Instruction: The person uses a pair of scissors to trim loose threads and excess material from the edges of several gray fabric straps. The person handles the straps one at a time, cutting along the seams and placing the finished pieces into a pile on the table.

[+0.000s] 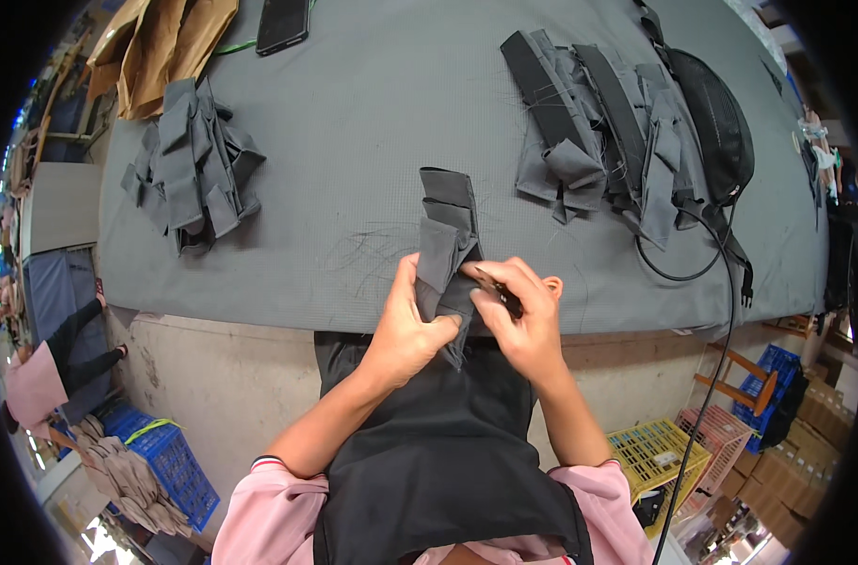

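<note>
Near the front edge of the table, my left hand (pixel 408 330) grips a folded grey fabric strip (pixel 440 240), thumb across its lower part. The strip stands up from the fingers in several layers. Close against its right side, my right hand (pixel 523 320) is closed around small dark thread snips (pixel 501 290); their tips are at the fabric's edge and partly hidden by the fingers. Loose dark threads (pixel 368 254) are scattered on the grey tabletop left of the strip.
A heap of grey fabric pieces (pixel 192 160) lies left; more strips (pixel 580 122) lie right, beside a black waist bag (pixel 713 122) with a cable. A brown paper bag (pixel 165 52) and phone (pixel 283 25) sit farther back. Crates (pixel 650 457) stand on the floor; another person (pixel 48 377) is far left.
</note>
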Demonstrator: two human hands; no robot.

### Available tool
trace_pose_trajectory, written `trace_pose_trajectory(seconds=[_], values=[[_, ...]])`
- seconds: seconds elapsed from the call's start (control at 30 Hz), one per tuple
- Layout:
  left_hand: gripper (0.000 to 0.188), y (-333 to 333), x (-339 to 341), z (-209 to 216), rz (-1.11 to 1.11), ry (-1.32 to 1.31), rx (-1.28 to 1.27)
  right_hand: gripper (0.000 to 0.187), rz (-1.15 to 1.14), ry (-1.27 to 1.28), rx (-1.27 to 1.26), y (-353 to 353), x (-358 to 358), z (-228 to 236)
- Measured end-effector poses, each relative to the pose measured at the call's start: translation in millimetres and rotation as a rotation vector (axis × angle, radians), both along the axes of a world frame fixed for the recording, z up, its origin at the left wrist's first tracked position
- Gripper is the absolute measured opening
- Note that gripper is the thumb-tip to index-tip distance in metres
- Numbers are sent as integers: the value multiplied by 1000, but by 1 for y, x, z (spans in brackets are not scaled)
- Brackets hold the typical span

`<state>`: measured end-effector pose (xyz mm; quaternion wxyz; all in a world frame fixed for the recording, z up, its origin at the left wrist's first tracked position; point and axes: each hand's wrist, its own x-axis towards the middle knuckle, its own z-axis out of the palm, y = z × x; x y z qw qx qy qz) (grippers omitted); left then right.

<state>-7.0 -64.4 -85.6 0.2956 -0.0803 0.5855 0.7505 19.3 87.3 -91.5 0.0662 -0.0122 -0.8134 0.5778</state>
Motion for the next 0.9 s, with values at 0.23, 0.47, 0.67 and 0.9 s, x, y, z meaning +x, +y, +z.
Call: trace_pose_trajectory(seconds=[0.23, 0.47, 0.67, 0.9], values=[[58, 5, -8, 0, 69, 143, -92, 36, -12, 90, 501, 8, 24, 24], [57, 9, -8, 2, 98, 212, -156, 33, 52, 91, 602, 6, 16, 34], [56, 11, -8, 4, 135, 206, -146, 33, 64, 136, 671, 1, 14, 31], [60, 9, -9, -2, 104, 249, -149, 29, 28, 75, 500, 1, 16, 25]])
